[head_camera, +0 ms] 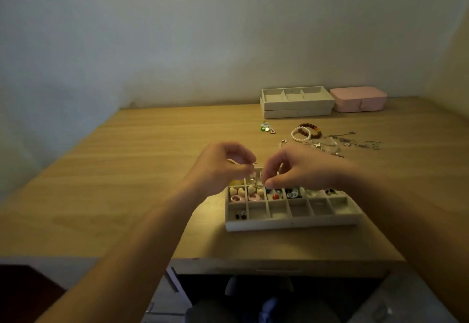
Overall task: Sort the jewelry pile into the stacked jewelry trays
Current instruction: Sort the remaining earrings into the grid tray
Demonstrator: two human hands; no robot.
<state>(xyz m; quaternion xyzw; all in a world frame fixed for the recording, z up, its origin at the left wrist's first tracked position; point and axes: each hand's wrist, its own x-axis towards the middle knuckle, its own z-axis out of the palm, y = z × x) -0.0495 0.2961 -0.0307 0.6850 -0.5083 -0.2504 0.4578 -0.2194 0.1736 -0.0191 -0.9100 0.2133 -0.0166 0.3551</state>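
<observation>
**Fig.** Head view, single moment. We see the left hand and right hand raised close together, just apart, above the far-left part of the divided tray. The tray sits on the wooden table, near its front edge.

- **L. hand:** thumb & forefinger pinch a thin metal piece. A small pale bit seems to hang below it, too blurred for us to name.
- **R. hand:** fingers curled, thumb & forefinger tips pressed together low over the tray's middle row. We cannot tell whether anything lies between them.
- **Tray contents:** white heart pieces and pink rings sit in the left compartments of the middle row. A red bead and dark round pieces lie further right. Small black studs are in the near-left compartment. The hands mostly hide the far row.
- **Jewelry pile:** loose on the table, beyond & right of the hands. A pearl bracelet touches a brown bead bracelet, w/ silver chains to their right. A green-and-silver piece lies apart at left.
- **By the wall:** stacked trays, two high; the top one shows three compartments. A pink box stands just beside them, at right.
</observation>
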